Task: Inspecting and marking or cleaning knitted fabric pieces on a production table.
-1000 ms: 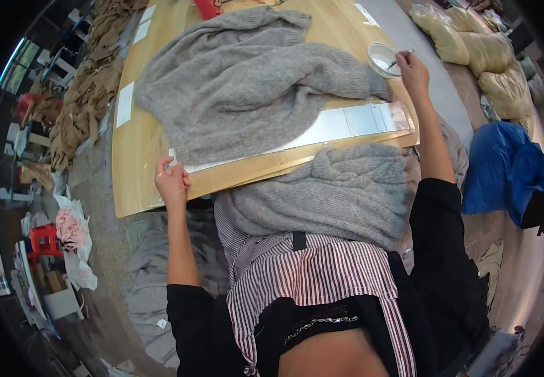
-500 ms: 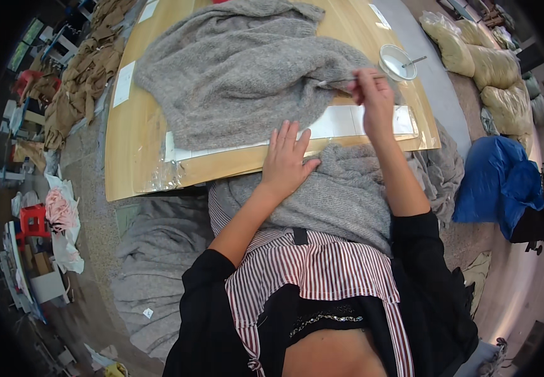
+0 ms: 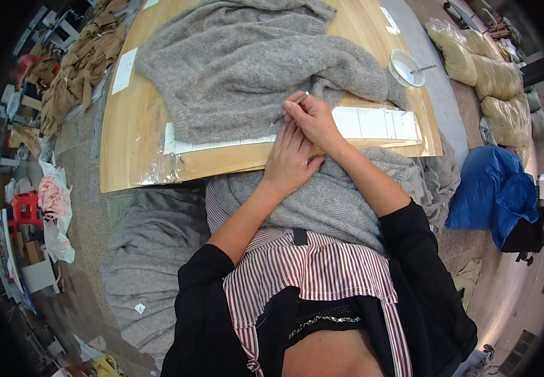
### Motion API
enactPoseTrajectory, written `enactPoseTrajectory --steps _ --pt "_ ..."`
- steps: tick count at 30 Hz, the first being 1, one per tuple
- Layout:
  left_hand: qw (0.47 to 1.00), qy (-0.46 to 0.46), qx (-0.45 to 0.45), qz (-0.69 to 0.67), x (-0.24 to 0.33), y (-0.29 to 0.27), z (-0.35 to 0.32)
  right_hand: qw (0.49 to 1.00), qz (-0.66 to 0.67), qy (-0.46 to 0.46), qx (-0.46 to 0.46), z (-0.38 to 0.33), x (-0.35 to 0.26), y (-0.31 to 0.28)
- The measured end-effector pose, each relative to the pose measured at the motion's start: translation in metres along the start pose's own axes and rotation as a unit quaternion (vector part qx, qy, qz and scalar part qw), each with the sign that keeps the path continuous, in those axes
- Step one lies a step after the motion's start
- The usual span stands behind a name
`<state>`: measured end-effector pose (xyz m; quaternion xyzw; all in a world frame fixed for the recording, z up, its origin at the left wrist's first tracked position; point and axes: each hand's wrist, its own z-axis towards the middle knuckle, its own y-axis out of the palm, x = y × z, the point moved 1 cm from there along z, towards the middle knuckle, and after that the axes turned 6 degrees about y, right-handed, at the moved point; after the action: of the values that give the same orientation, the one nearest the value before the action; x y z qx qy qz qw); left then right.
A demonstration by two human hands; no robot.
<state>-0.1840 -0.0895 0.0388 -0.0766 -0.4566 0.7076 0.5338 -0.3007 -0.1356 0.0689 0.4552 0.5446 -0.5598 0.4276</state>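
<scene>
On the wooden surface [image 3: 118,135], grey knit garment [image 3: 240,81]: spread in loose folds, its lower edge lying over a white ruled strip [image 3: 372,123]; its far end is cut off by the upper border.
Right hand [image 3: 309,119]: fingers pinched closed around a slim tool [image 3: 303,97], pen-like, tilted over the garment's near edge; its working end is too small to make out.
Left hand [image 3: 291,160]: laid flat, fingers extended and close together, fingertips at the garment's edge and the strip, just below the right hand; whether it pinches any cloth, I cannot tell.
Bowl [image 3: 391,66]: round and pale, on the surface just beyond the garment's right end; something white inside, liquid or powder unclear, with a thin stick [image 3: 424,69] leaning out over the rim.
Lap: a second grey knit [image 3: 322,204] bunched against the surface's near edge, partly covered by the forearms.
Floor, left: a grey knit heap [image 3: 149,270], running under the surface and out of sight there.
Floor, right: a blue bag [image 3: 489,191], and pale yellow bags [image 3: 498,75] farther off, plump, contents hard to make out.
Far left: a red stool [image 3: 25,207] beside pink cloth [image 3: 52,196] in white wrapping; objects beyond fade into the dark rim.
</scene>
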Motion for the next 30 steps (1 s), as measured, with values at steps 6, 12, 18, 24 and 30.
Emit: enactPoseTrajectory --steps 6,12,18,24,30 --pt "1.0 -0.006 0.022 0.002 0.0 0.001 -0.001 0.999 0.036 -0.004 0.003 0.001 -0.001 0.001" --pt "0.999 -0.006 0.032 0.004 -0.001 0.001 0.0 0.99 0.141 0.01 0.022 0.004 -0.011 0.006" --pt "1.0 -0.014 0.022 -0.012 -0.003 0.001 -0.003 0.994 0.083 0.032 -0.062 0.015 -0.019 0.028" --pt "0.998 -0.041 -0.008 -0.043 -0.005 0.004 -0.006 0.995 0.013 0.026 -0.098 0.022 -0.021 0.049" --pt "0.998 -0.036 0.025 -0.036 -0.004 0.004 -0.006 0.998 0.048 -0.016 -0.049 0.02 -0.021 0.049"
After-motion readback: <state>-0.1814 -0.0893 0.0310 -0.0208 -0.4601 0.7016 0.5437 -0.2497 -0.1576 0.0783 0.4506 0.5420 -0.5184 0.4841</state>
